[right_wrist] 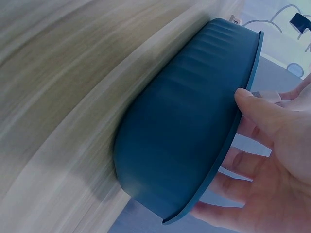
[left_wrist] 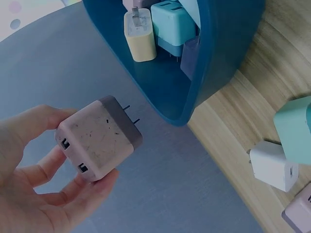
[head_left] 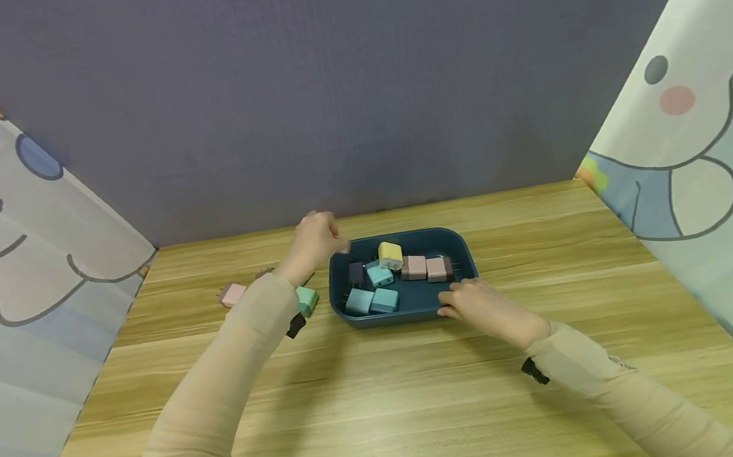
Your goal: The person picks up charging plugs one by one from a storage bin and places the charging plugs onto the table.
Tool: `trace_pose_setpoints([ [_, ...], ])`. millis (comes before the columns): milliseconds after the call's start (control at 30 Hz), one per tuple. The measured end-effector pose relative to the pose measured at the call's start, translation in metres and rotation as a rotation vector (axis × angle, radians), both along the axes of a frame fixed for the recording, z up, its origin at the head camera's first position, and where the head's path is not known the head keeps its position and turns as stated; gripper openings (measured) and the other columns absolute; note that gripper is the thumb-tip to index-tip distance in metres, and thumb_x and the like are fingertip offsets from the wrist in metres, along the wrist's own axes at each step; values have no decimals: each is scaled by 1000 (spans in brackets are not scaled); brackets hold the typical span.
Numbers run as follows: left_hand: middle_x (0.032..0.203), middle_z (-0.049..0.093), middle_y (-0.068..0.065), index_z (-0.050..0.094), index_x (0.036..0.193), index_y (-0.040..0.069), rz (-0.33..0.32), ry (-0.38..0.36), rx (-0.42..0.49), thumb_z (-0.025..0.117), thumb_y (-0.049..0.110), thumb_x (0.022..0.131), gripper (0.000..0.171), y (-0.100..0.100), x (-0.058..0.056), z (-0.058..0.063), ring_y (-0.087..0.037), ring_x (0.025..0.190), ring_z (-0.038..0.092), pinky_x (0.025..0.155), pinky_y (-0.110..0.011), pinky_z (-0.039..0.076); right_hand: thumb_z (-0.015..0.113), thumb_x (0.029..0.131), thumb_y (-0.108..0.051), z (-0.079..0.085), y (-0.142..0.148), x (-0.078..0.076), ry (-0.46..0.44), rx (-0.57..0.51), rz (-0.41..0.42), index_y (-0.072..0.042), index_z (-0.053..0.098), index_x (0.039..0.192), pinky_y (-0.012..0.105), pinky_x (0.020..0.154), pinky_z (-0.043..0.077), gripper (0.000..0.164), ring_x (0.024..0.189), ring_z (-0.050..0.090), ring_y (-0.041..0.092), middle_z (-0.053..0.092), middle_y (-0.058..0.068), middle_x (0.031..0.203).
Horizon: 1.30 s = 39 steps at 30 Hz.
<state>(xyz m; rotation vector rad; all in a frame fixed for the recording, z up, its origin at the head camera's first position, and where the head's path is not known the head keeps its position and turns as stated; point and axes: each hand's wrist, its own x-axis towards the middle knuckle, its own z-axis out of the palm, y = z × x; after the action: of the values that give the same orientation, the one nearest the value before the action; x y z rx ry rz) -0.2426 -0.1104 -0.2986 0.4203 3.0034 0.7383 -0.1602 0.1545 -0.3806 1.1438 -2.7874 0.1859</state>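
Observation:
My left hand pinches a dusty pink charger plug between thumb and fingers; two USB ports face the palm and two metal prongs point away. It hovers beside the left end of a dark blue plastic bin. My right hand grips the bin's near right rim, thumb on the outer wall and fingers over the inner side. Inside lie several chargers: a yellow one on top, light blue ones, pink ones and a dark purple one.
Left of the bin, partly behind my left arm, more chargers lie on the wooden table: a green one, a pink one and a white one. A grey panel stands behind, with cartoon-printed sheets at both sides.

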Motion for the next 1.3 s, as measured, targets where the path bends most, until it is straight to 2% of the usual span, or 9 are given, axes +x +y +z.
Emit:
trace_pose_setpoints([
  [133, 78, 51, -11, 53, 72, 1, 10, 26, 45, 67, 15, 75, 20, -5, 3, 1, -24, 75, 41, 65, -34, 35, 61, 82, -21, 0, 0, 0, -5, 0, 2, -13, 55, 68, 27, 50, 36, 17, 52, 44, 13, 49, -1, 61],
  [300, 78, 50, -12, 54, 73, 1, 42, 57, 53, 68, 20, 75, 24, -14, 4, 1, -25, 76, 42, 66, -35, 36, 61, 83, -21, 1, 0, 0, -12, 5, -2, -13, 56, 69, 28, 51, 37, 16, 53, 45, 13, 50, -1, 61],
  [600, 76, 49, -14, 54, 74, -1, 79, 137, 88, 66, 17, 77, 21, -32, 11, -4, -26, 73, 42, 61, -34, 37, 60, 84, -23, 1, -1, 1, -26, 15, -15, -13, 57, 71, 29, 52, 38, 17, 54, 45, 13, 51, -1, 63],
  [700, 76, 47, -13, 54, 75, -1, 93, 144, 99, 64, 15, 78, 19, -39, 14, -7, -25, 72, 41, 59, -33, 36, 60, 84, -23, 1, -1, 1, -23, 14, -14, -13, 57, 71, 29, 52, 38, 17, 54, 45, 13, 51, -1, 63],
  [900, 79, 47, -14, 55, 79, -2, 121, 142, 117, 60, 9, 79, 12, -49, 20, -11, -24, 73, 40, 60, -33, 36, 60, 83, -24, 0, 0, 0, -9, 11, -9, -14, 57, 70, 30, 53, 39, 17, 54, 47, 13, 52, -1, 63],
  [1200, 85, 49, -17, 55, 79, -2, 133, 198, 101, 61, 13, 80, 16, -64, 28, -18, -27, 76, 44, 63, -37, 40, 60, 83, -24, -1, 0, 1, -7, 14, -11, -15, 57, 69, 28, 53, 37, 17, 54, 47, 12, 52, -2, 63],
  [1300, 92, 51, -21, 55, 79, -2, 133, 218, 121, 61, 13, 80, 17, -69, 30, -20, -30, 79, 47, 64, -40, 43, 60, 83, -24, -1, 0, 1, -9, 16, -11, -15, 56, 69, 28, 53, 37, 17, 54, 46, 13, 52, -2, 63],
])
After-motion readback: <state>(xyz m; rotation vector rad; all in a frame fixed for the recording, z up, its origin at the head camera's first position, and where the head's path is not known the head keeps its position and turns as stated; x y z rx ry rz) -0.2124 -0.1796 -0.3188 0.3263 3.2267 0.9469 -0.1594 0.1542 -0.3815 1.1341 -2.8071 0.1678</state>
